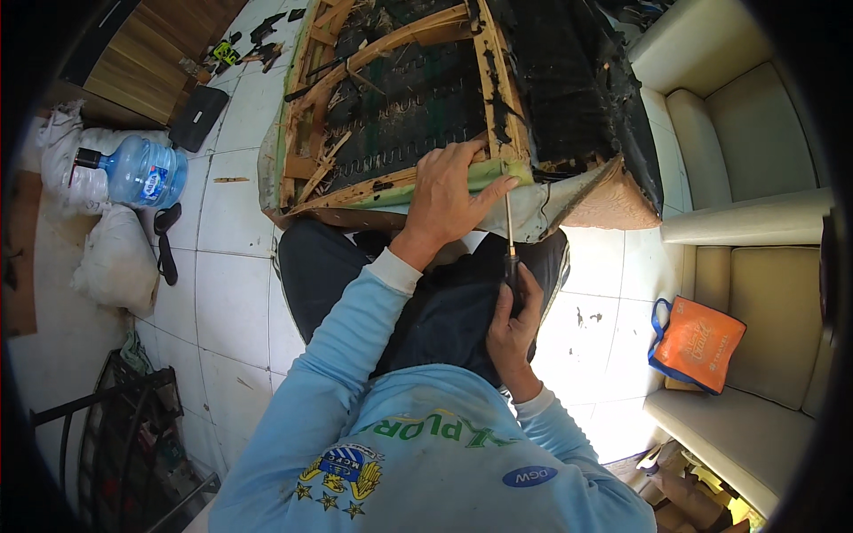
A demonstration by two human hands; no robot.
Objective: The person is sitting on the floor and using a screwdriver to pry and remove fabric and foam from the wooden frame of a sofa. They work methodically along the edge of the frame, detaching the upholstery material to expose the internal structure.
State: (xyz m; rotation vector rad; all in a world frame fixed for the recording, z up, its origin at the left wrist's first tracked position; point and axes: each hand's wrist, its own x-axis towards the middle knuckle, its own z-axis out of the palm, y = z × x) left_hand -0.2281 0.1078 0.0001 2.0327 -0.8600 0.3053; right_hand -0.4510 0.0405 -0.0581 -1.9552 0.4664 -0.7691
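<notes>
In my right hand point(515, 330) is a screwdriver point(510, 218), its dark handle wrapped by my fingers and its metal shaft pointing away from me. The tip reaches the near right corner of a stripped upholstered seat frame point(404, 180). My left hand point(449, 194) grips the near rail of that frame, fingers over the top and thumb stretched toward the screwdriver tip. Bare wood, wavy metal springs point(400, 160) and splintered pieces show inside the frame. Loose grey and tan covering point(569, 209) hangs from its near side.
Black torn covering point(564, 89) lies at the frame's right. Beige sofas point(755, 240) line the right, with an orange bag point(702, 342) by them. At left are a blue water bottle point(147, 171), white sacks point(120, 262), a dark sandal point(166, 244) and a black metal rack point(115, 417).
</notes>
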